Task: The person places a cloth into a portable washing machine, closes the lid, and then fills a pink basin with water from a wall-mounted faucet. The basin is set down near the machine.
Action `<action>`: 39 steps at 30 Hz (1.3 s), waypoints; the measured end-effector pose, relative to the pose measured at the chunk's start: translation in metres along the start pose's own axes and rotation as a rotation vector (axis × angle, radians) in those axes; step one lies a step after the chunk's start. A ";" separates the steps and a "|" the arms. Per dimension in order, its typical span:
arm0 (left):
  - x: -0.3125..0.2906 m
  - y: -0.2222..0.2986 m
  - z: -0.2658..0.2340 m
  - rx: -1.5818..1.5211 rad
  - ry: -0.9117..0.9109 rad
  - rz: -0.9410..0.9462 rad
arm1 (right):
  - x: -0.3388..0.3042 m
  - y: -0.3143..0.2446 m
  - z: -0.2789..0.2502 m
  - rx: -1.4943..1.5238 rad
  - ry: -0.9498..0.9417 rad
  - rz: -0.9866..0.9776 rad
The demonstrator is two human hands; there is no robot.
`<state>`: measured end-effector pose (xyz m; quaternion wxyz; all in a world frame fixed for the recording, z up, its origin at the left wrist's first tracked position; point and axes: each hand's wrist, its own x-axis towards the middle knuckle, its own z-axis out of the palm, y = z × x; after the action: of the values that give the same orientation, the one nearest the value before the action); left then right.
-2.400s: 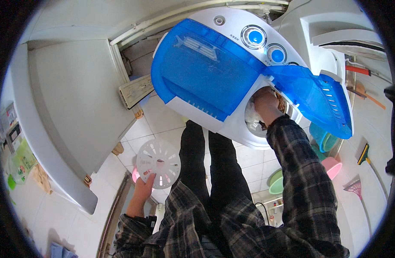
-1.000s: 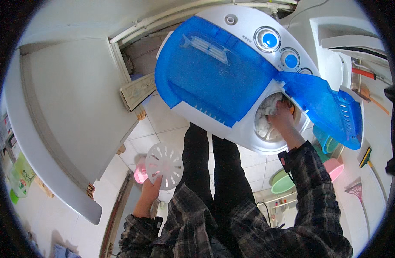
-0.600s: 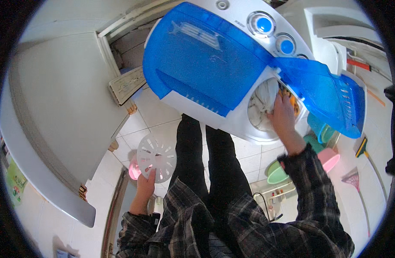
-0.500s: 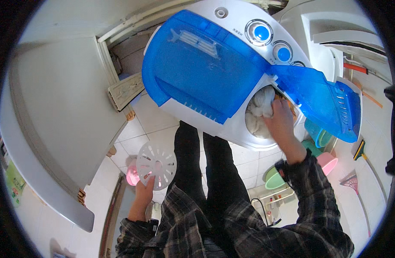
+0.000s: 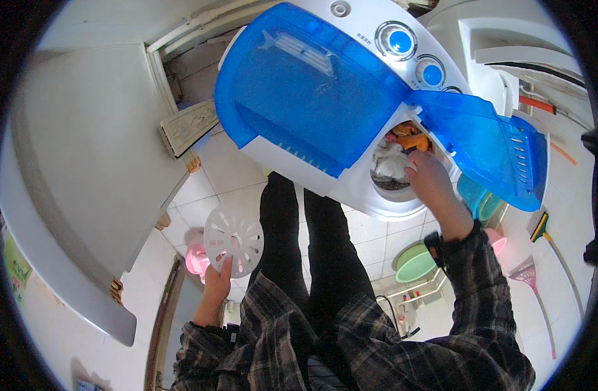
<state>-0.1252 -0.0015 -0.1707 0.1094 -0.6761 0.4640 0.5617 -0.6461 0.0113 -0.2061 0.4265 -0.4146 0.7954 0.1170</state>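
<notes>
My left hand (image 5: pixel 217 285) holds a thin white slotted disc (image 5: pixel 248 242) by its lower edge, thumb over the rim, beside my left leg. My right hand (image 5: pixel 430 176) reaches into the small round tub (image 5: pixel 393 194) of a twin-tub washing machine, its curled fingers on a bunched white cloth (image 5: pixel 391 160); the fingertips are partly hidden. Orange cloth (image 5: pixel 413 142) lies farther back in the same tub. This tub's blue lid (image 5: pixel 488 146) stands swung open to the right. The larger blue lid (image 5: pixel 305 98) on the left is closed.
Blue-centred knobs (image 5: pixel 399 42) sit on the machine's back panel. To the right are a green basin (image 5: pixel 415 263), a pink basin (image 5: pixel 496 241), a squeegee (image 5: pixel 540 227) and a pink broom (image 5: pixel 526 276). A large pale panel (image 5: pixel 97 163) fills the left side.
The white cloth has gone lower in the tub under my right hand, and the orange cloth shows more. My left hand and the disc have barely shifted.
</notes>
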 end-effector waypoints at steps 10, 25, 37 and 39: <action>0.001 0.000 -0.002 0.020 0.088 -0.061 | 0.079 -0.017 0.035 -0.508 -0.095 -0.100; 0.010 -0.001 -0.013 -0.109 0.008 -0.076 | 0.063 -0.014 0.036 -0.065 -0.068 -0.146; 0.018 0.042 -0.007 -0.008 0.038 -0.035 | -0.049 -0.033 -0.010 0.505 0.249 -0.503; 0.019 0.044 -0.007 0.108 0.071 -0.084 | -0.049 -0.031 -0.011 0.278 0.187 -0.313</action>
<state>-0.1548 -0.0402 -0.1681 0.1527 -0.7078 0.4684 0.5063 -0.6150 0.0128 -0.1563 0.4169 -0.4790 0.7660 -0.1002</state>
